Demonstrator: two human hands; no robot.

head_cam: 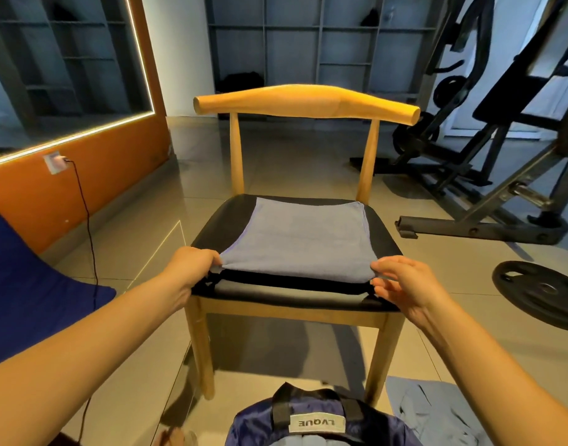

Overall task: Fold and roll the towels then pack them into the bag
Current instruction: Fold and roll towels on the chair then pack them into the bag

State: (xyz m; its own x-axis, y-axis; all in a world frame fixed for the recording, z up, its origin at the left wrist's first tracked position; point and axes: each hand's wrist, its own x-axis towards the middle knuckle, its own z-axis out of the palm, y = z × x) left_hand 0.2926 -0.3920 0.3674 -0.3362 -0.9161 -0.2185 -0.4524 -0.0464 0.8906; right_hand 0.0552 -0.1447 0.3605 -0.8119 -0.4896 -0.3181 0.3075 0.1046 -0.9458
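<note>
— How were the arms held?
— Both bare forearms reached forward, well apart. The left hand (192, 268) lay knuckles-up, its fingertips pinching a near corner of the towel (295, 239).
— And the right hand (401, 284)?
— Palm turned inward, fingers over and thumb under the other near corner.

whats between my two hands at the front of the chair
In the head view, the near edge of the grey-blue cloth towel spans from left hand to right hand, lifted above the black chair seat.
</note>
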